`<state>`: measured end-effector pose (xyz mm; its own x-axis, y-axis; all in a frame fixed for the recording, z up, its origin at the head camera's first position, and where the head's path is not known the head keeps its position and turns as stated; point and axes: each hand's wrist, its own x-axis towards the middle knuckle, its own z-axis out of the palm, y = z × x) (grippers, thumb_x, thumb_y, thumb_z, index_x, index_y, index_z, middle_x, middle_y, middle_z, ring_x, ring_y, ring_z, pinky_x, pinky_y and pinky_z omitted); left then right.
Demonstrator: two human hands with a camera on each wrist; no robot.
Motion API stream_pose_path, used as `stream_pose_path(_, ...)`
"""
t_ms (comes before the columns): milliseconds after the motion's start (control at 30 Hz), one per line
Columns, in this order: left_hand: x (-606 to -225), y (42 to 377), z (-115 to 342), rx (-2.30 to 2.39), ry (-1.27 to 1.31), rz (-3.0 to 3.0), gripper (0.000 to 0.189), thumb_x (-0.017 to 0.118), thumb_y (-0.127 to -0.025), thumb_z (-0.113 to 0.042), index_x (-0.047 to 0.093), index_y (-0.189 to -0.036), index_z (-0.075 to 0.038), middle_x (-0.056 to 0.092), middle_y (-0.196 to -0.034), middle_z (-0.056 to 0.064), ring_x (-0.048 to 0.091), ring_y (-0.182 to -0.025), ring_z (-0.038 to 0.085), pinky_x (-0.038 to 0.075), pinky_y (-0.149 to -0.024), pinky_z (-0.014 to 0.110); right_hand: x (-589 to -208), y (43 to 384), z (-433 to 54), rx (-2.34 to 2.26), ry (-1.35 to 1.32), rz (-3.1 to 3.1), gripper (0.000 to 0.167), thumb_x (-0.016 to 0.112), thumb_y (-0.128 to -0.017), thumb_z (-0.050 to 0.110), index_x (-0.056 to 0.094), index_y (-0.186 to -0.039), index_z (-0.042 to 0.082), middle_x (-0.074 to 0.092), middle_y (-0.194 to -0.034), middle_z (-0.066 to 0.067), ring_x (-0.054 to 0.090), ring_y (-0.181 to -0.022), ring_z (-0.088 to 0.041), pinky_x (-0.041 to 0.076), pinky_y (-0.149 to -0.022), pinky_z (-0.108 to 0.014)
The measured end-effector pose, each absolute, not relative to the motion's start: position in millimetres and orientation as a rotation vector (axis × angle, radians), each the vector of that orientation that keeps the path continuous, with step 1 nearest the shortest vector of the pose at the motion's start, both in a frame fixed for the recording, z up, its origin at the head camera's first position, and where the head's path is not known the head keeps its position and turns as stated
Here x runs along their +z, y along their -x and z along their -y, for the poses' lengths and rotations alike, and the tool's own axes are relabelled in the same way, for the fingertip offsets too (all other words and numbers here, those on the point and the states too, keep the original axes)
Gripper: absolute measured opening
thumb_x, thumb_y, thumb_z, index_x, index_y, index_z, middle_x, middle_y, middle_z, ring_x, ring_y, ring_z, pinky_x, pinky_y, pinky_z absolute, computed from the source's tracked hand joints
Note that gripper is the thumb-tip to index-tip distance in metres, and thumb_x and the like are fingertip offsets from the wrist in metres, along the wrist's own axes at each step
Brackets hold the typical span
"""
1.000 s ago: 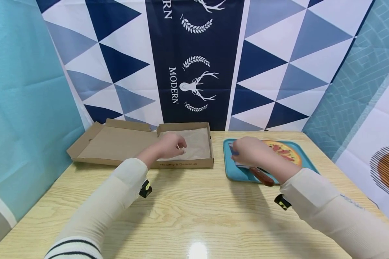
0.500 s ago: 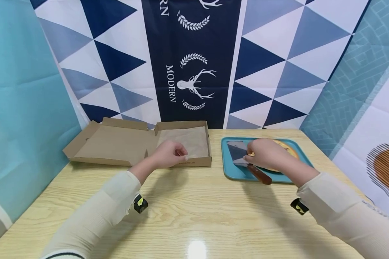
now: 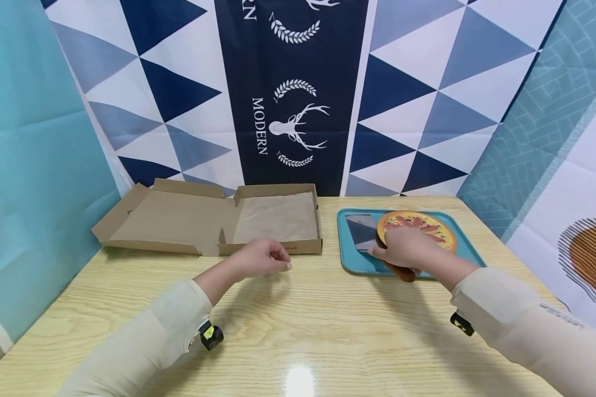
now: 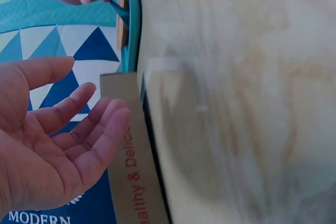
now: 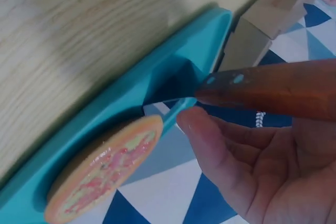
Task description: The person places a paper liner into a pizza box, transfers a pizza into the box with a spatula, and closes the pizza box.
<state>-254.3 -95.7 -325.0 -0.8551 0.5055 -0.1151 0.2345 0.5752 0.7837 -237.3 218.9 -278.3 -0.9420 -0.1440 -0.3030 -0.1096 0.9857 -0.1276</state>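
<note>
A pizza lies on a turquoise tray at the right. On its left is a spatula with a broad metal blade and a riveted wooden handle. My right hand is at that handle, fingers bent loosely beside and below it; the right wrist view shows them not closed round it. The left hand hovers just in front of an open cardboard pizza box, holding nothing. In the left wrist view its fingers are loosely bent, palm showing.
The box lid lies folded back to the left. Brown paper lines the box base. The wooden table extends toward me, and a patterned cloth hangs behind it.
My left hand has drawn back from over the box to its front edge. The right hand has moved from above the spatula's blade down to its handle. The spatula appears unmoved.
</note>
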Motion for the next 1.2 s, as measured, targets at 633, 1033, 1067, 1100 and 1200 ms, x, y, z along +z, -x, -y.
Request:
stream_pose_path(633, -330.8, 235.2, 82.8, 1.222, -0.637, -2.244, 0.012, 0.065, -0.094, -0.014, 0.067, -0.099, -0.004, 0.064, -0.092, 0.008, 0.060, -0.085, 0.024, 0.055, -0.071, 0.034, -303.8, 248.0, -231.1, -0.458, 0.193, -2.654, 0.035, 0.062, -0.089, 0.012, 0.056, -0.054, 0.007, 0.051, -0.043, -0.003, 0.050, -0.038, -0.013, 0.045, -0.044, -0.028)
stream_pose_path(1033, -329.9, 232.5, 79.7, 1.226, -0.642, -2.225, 0.011, 0.064, -0.095, -0.013, 0.067, -0.099, -0.003, 0.063, -0.090, 0.011, 0.059, -0.082, 0.022, 0.056, -0.072, 0.036, -316.7, 240.6, -256.9, -0.931, -0.005, -2.337, 0.029, 0.068, -0.091, 0.014, 0.049, -0.100, -0.006, 0.063, -0.065, -0.011, 0.060, -0.048, -0.012, 0.055, -0.053, -0.029)
stream_pose_path(1067, -329.6, 232.3, 79.4, 1.226, -0.644, -2.223, 0.012, 0.064, -0.095, -0.013, 0.067, -0.099, -0.003, 0.064, -0.091, 0.012, 0.059, -0.082, 0.022, 0.056, -0.072, 0.036, -317.3, 239.6, -258.0, -0.945, -0.019, -2.318, 0.031, 0.067, -0.092, 0.014, 0.046, -0.104, -0.005, 0.064, -0.067, -0.011, 0.060, -0.049, -0.012, 0.055, -0.053, -0.028)
stream_pose_path(1100, -329.4, 232.1, 79.1, 1.224, -0.645, -2.221, 0.012, 0.064, -0.095, -0.013, 0.067, -0.100, -0.003, 0.064, -0.092, 0.013, 0.059, -0.083, 0.022, 0.056, -0.072, 0.036, -317.8, 238.9, -259.1, -0.946, -0.025, -2.304, 0.031, 0.066, -0.093, 0.014, 0.045, -0.106, -0.005, 0.064, -0.068, -0.012, 0.059, -0.048, -0.011, 0.054, -0.052, -0.027)
stream_pose_path(1200, -329.2, 231.6, 78.2, 1.220, -0.640, -2.215, 0.012, 0.064, -0.095, -0.013, 0.067, -0.100, -0.003, 0.064, -0.094, 0.015, 0.060, -0.083, 0.023, 0.056, -0.072, 0.036, -318.9, 236.6, -261.4, -0.939, -0.033, -2.284, 0.028, 0.064, -0.095, 0.014, 0.044, -0.106, -0.004, 0.063, -0.067, -0.010, 0.056, -0.046, -0.010, 0.051, -0.050, -0.025)
